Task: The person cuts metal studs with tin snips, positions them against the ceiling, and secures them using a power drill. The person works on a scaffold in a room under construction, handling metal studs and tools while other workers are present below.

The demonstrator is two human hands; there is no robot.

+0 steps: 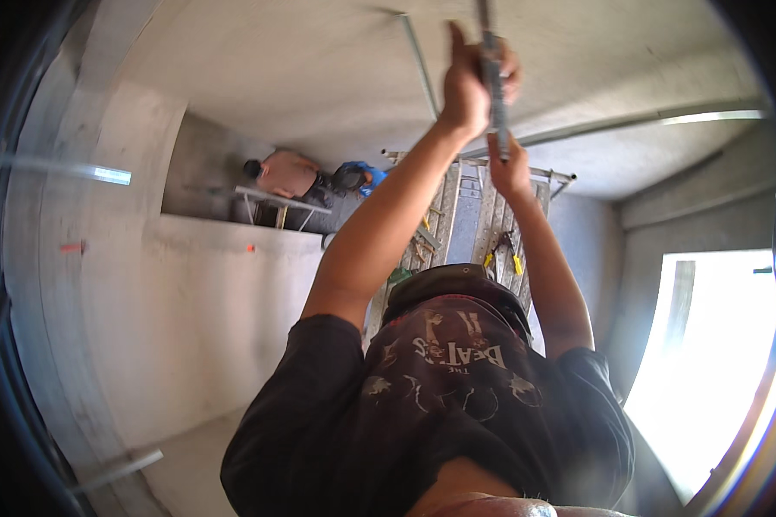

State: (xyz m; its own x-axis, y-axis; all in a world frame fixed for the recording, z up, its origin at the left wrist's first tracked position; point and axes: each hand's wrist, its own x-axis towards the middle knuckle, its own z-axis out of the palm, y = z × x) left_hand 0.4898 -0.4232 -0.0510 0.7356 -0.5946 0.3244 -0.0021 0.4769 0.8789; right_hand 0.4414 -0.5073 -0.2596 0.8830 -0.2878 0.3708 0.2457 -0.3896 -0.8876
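Note:
Raised in front of me is a narrow grey metal bar [494,77], blurred by motion, whose upper part runs out of the top of the view. My left hand [472,86] is closed around it from the left, with the thumb sticking up. Lower down, at the bar's near end, my right hand [510,172] is closed on it, its fingers partly hidden. What exact kind of bar it is, I cannot make out.
Below my arms stands a scaffold platform [444,220] of perforated metal planks, with yellow-handled cutters or pliers [502,257] and other tools on it. Further left are two people, one in blue [371,177], by a metal stand. Metal strips [418,65] cross the pale surface above; a bright window [707,345] is at right.

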